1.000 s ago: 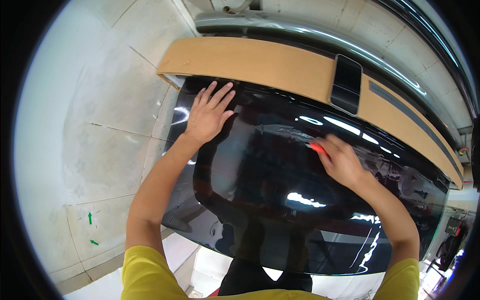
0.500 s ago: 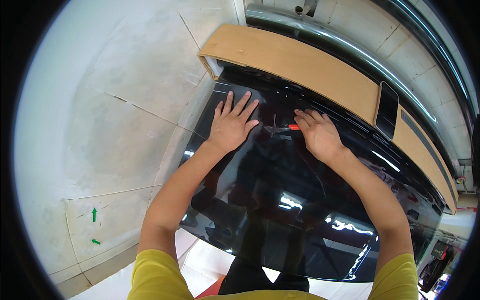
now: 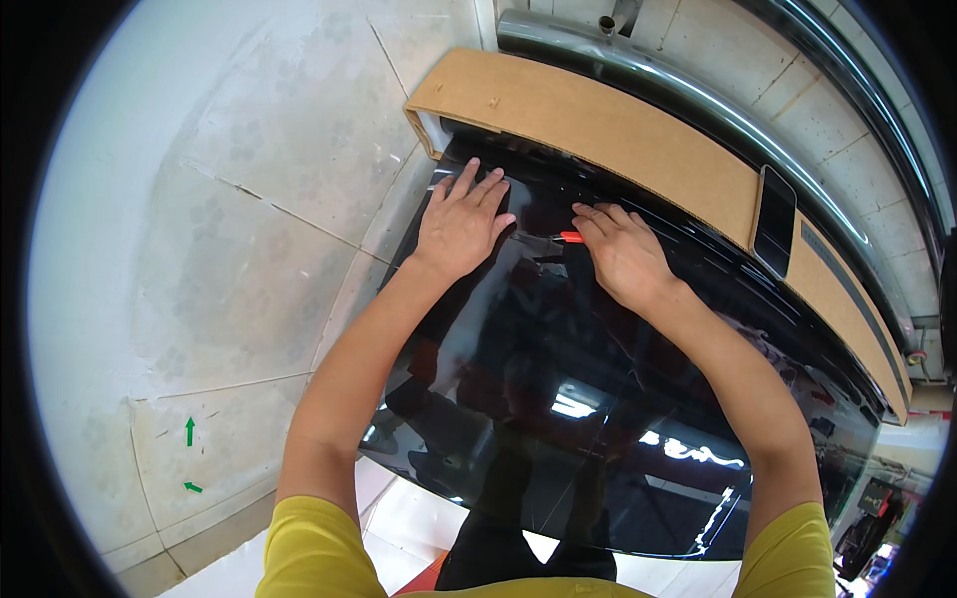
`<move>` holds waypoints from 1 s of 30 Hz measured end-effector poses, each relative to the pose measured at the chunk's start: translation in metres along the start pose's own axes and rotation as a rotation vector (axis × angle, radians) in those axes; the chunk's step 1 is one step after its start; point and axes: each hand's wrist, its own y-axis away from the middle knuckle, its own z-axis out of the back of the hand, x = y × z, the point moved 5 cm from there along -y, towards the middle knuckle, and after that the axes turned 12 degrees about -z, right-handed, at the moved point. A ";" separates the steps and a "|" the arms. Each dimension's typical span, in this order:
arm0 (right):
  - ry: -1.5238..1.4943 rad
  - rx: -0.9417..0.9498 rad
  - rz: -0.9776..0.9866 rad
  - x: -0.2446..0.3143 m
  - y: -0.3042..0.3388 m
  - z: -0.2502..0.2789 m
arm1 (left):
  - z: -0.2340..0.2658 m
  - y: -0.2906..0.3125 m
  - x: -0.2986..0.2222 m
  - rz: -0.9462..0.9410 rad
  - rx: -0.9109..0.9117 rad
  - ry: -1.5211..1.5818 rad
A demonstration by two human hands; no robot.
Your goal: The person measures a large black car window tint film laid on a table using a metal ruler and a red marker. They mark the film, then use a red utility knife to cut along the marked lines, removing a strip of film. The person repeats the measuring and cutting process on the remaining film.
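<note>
A dark, glossy sheet of film (image 3: 518, 399) spreads out in front of me, its far edge running under a long cardboard box. My left hand (image 3: 457, 227) lies flat on the film near its left edge, with the fingers stretched and the thumb apart. To its right, my right hand (image 3: 628, 255) is closed around a red-handled cutter knife (image 3: 571, 237). The knife's tip points left, low over the film or touching it; I cannot tell which. My palm hides most of the handle.
The long cardboard box (image 3: 598, 105) curves along the far side, with a phone (image 3: 774, 224) lying on it. Behind it runs a shiny dark roll (image 3: 678, 95). A pale tiled wall (image 3: 249, 289) with green arrow stickers stands at the left. Light reflections cover the near part of the film.
Both hands have slid a little away from me over the film. The right hand and knife have also shifted left, nearer the left hand, whose fingers are less spread.
</note>
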 end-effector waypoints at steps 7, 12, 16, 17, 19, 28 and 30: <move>-0.034 -0.032 0.019 0.004 -0.002 -0.005 | 0.000 -0.014 -0.005 -0.085 0.006 -0.066; -0.028 -0.031 0.021 0.004 -0.005 -0.009 | -0.003 -0.022 -0.007 -0.062 -0.021 -0.018; 0.006 -0.059 0.023 0.002 -0.009 -0.010 | -0.009 -0.025 -0.005 -0.058 -0.005 -0.003; 0.022 -0.068 0.022 0.002 -0.010 -0.010 | -0.010 -0.025 -0.005 -0.053 -0.007 0.001; 0.028 -0.063 0.006 0.001 -0.011 -0.009 | -0.013 -0.024 -0.005 -0.040 -0.001 0.007; -0.020 -0.052 -0.073 -0.016 0.001 0.005 | -0.008 -0.013 0.006 0.039 -0.059 0.078; -0.031 -0.088 -0.091 -0.024 0.014 0.011 | -0.005 -0.013 0.010 0.002 -0.083 0.061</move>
